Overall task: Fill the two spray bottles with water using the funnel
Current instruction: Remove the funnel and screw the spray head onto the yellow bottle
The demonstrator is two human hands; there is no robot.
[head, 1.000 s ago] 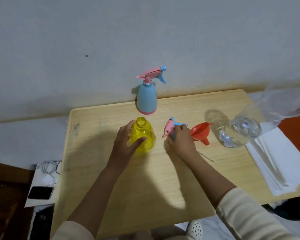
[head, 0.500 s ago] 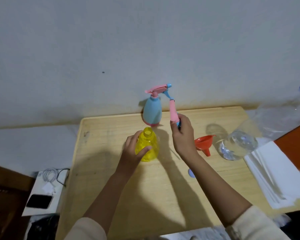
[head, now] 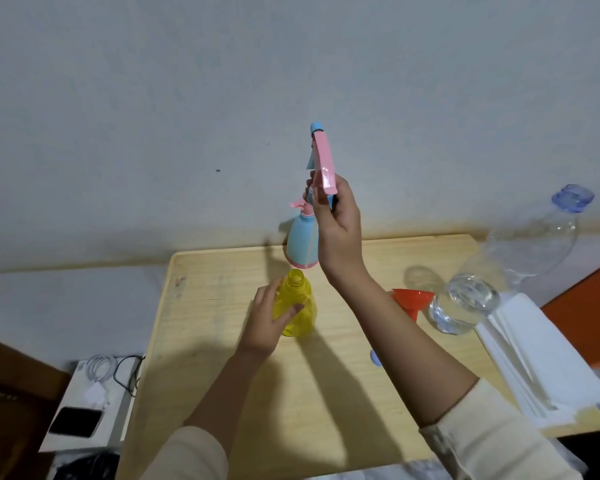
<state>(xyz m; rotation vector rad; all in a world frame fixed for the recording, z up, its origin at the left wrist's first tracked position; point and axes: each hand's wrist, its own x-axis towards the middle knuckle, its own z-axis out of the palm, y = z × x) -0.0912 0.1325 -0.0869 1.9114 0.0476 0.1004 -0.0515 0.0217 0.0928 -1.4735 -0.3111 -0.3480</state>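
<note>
Head camera looked down on a pale, smooth-grained wooden table (head: 222,393) set against a matte grey wall. On it stood a translucent yellow plastic spray bottle (head: 297,306), pear-shaped, its threaded neck uncapped and open; whether it held any water could not be told. The left hand (head: 267,323) wrapped around its left side, thumb pressed across the front and fingers curled behind.

The right hand (head: 336,230) was raised above the table, fingers pinched closed on a pink and blue plastic spray head (head: 323,161) with its blue nozzle pointing up. Behind that hand, at the table's far edge, stood an opaque light-blue plastic spray bottle (head: 300,247) with a pink base ring and its own pink trigger top fitted on.

To the right lay an orange plastic funnel (head: 413,301), tipped on its side, mouth facing left. Just beside it a large clear plastic water bottle (head: 471,303) with a blue cap lay tilted, water pooled in its rounded bottom end. A stack of white paper sheets (head: 541,358) rested on the table's right edge.
</note>
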